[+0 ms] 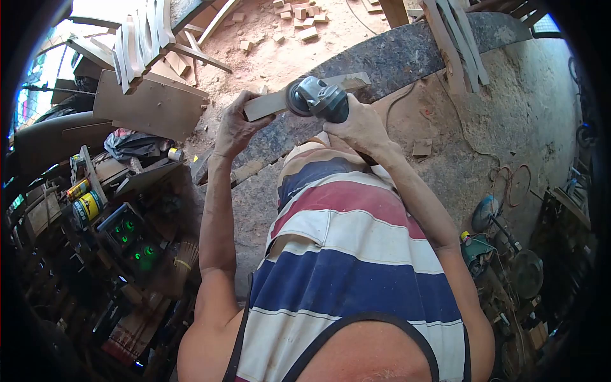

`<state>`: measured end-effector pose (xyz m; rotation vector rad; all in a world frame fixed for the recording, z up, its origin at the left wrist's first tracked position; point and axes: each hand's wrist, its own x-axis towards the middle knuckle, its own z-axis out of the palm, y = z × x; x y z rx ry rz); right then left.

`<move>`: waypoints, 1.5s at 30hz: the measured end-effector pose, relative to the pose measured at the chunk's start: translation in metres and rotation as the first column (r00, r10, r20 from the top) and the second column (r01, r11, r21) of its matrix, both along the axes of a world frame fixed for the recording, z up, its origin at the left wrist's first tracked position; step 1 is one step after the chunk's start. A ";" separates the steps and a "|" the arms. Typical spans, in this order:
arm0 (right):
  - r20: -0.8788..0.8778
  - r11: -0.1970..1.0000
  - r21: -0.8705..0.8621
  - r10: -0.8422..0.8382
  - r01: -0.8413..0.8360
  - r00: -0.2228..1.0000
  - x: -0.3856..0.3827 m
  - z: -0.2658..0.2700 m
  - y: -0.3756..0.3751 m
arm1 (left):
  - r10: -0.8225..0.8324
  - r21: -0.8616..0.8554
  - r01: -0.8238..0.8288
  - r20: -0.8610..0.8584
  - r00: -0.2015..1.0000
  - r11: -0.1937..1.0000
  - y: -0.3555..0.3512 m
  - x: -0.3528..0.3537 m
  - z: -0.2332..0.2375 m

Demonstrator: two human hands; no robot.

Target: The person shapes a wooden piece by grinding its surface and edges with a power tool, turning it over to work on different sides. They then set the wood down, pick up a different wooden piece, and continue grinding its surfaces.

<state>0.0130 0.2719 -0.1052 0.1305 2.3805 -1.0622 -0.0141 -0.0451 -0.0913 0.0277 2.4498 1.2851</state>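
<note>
My right hand (pixel 361 127) is wrapped round the dark body of an angle grinder (pixel 324 99) with a grey metal head. The grinder's round disc lies against the upper face of a pale wooden piece (pixel 266 106). At the left end of that piece, my left hand (pixel 240 127) grips it, thumb on one side and fingers on the other. The wood's far end reaches out to the right beyond the grinder. Under both hands runs a dark, stained bench plank (pixel 394 56). Whether the disc is spinning cannot be made out.
Several small wood blocks (pixel 309 33) lie on the dusty floor ahead. Shaped wooden pieces (pixel 137 44) are stacked at upper left, and more slats (pixel 453 41) lean at upper right. Cans (pixel 88 207) stand at left. A cord (pixel 468 137) crosses the floor at right.
</note>
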 end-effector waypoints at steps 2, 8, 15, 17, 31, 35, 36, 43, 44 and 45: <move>-0.003 0.998 0.063 0.025 -0.025 1.000 -0.004 0.005 0.004 | -0.012 -0.012 0.011 -0.018 1.000 1.000 0.000 0.002 -0.001; -0.001 0.986 0.163 0.045 -0.044 0.999 -0.007 0.005 0.022 | 0.013 0.014 -0.013 0.038 0.999 1.000 0.001 0.001 0.000; 0.012 0.962 0.256 -0.099 0.092 0.995 0.000 -0.007 0.044 | -0.007 0.008 0.007 0.025 1.000 1.000 -0.001 0.000 -0.003; -0.020 0.982 0.146 -0.116 0.118 0.993 0.002 -0.018 0.042 | -0.028 -0.027 0.028 0.012 1.000 0.999 0.002 0.000 0.002; -0.009 0.990 0.136 -0.036 0.037 0.999 -0.014 -0.020 0.023 | 0.010 0.059 -0.012 0.036 0.999 0.998 0.004 0.005 -0.003; -0.009 0.984 0.168 -0.052 0.053 0.999 -0.018 -0.021 0.030 | -0.007 0.007 0.006 0.029 1.000 1.000 0.003 0.005 -0.001; -0.002 0.986 0.150 -0.066 0.066 0.998 -0.018 -0.023 0.032 | -0.016 -0.018 0.016 0.022 1.000 1.000 0.004 0.004 0.000; 0.033 0.967 0.199 -0.171 0.161 0.985 -0.020 -0.048 0.062 | 0.027 0.024 -0.028 0.022 0.999 0.999 -0.004 0.010 -0.017; 0.035 0.962 0.210 -0.188 0.177 0.982 -0.019 -0.052 0.065 | 0.023 0.022 -0.024 0.024 0.999 0.999 -0.005 0.010 -0.018; 0.034 0.969 0.182 -0.178 0.169 0.983 -0.017 -0.048 0.064 | 0.018 0.019 -0.019 0.027 0.999 1.000 -0.005 0.011 -0.018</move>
